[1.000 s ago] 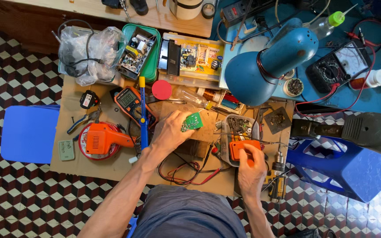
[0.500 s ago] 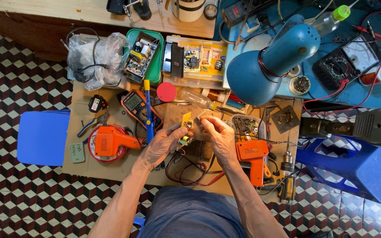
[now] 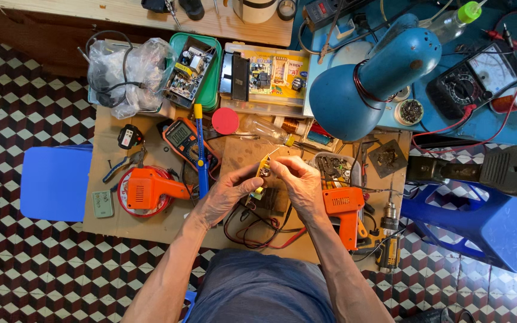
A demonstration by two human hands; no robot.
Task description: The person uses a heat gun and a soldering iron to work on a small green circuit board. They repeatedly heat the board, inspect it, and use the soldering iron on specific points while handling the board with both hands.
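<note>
Together, both grips pinching circuit board (image 3: 263,170)

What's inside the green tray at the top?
The green tray holds a circuit board with small parts on it. The board covers most of the tray's bottom, so anything lying beneath it is hidden.

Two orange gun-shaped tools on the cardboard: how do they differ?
The left orange tool lies across a round red-rimmed disc, nose pointing right. The right orange tool lies straight on the cardboard, handle toward the person, beside the right hand. Neither hand touches either. Both share the orange pistol shape.
</note>
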